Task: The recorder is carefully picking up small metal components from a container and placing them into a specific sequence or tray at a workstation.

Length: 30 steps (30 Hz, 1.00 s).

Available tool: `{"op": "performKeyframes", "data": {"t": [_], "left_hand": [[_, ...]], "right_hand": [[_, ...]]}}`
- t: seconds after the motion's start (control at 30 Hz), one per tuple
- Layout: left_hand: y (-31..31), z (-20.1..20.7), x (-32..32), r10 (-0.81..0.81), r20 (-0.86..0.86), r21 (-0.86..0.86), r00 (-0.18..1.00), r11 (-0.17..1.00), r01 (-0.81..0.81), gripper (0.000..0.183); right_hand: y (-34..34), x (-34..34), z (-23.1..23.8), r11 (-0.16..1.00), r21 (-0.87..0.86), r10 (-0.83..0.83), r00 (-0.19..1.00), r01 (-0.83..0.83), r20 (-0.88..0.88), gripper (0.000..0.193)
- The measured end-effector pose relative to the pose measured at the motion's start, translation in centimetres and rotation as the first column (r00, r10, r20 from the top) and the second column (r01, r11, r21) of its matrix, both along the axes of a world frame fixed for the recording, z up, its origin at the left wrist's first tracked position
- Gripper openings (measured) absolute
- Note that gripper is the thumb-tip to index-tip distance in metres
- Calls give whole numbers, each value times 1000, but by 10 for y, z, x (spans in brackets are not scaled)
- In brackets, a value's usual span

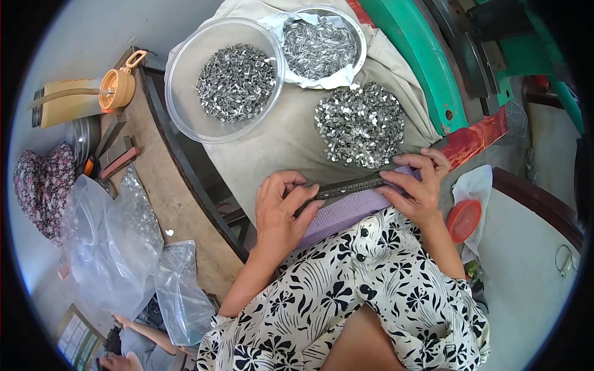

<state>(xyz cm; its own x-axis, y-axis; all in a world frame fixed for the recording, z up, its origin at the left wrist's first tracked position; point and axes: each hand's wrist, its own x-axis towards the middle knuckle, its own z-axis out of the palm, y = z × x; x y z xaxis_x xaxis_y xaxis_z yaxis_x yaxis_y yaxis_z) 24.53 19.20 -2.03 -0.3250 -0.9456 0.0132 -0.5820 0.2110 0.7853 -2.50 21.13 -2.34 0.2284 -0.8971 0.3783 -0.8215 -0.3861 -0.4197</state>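
Note:
A narrow dark bar (349, 186) with a row of small bits along it spans the gap between my hands. My left hand (281, 204) pinches its left end between thumb and fingers. The other end sits in my right hand (416, 184), thumb below and fingers above. Under the bar, across my lap, lies a purple textured pad (346, 213). Just beyond the bar, a loose heap of small shiny metal pieces (360, 123) rests on a beige cloth (291, 139). What the bits in the bar are is too small to make out.
Farther off stand a clear plastic tub (180, 102) of small metal parts and a metal bowl (359, 37) of thin silvery pins. Green machinery (414, 55) rises at the right. Clear bags (108, 247) lie along the wooden table (185, 213) at left. Another person (145, 343) is at lower left.

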Motion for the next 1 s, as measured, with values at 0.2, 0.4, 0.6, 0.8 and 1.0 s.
{"op": "performKeyframes", "data": {"t": [0.2, 0.4, 0.6, 0.8, 1.0], "left_hand": [[-1, 3, 0, -24, 16, 19, 1000, 1000, 24, 27], [-1, 2, 0, -14, 32, 36, 999, 999, 12, 29], [-1, 2, -1, -4, 25, 58, 1000, 998, 3, 30], [-3, 5, -1, -9, 14, 62, 1000, 998, 8, 31], [-1, 4, 0, -9, 8, 51, 1000, 999, 8, 30]], "right_hand": [[3, -7, -7, 997, -70, 34, 999, -34, 0, 31], [1, -4, -6, 997, -75, 10, 1000, -10, -4, 32], [0, -4, -9, 996, -89, 11, 1000, -11, 2, 32], [2, -6, -6, 998, -67, 15, 1000, -15, -3, 33], [1, -8, -5, 1000, -16, 24, 999, -24, 34, 34]]}}
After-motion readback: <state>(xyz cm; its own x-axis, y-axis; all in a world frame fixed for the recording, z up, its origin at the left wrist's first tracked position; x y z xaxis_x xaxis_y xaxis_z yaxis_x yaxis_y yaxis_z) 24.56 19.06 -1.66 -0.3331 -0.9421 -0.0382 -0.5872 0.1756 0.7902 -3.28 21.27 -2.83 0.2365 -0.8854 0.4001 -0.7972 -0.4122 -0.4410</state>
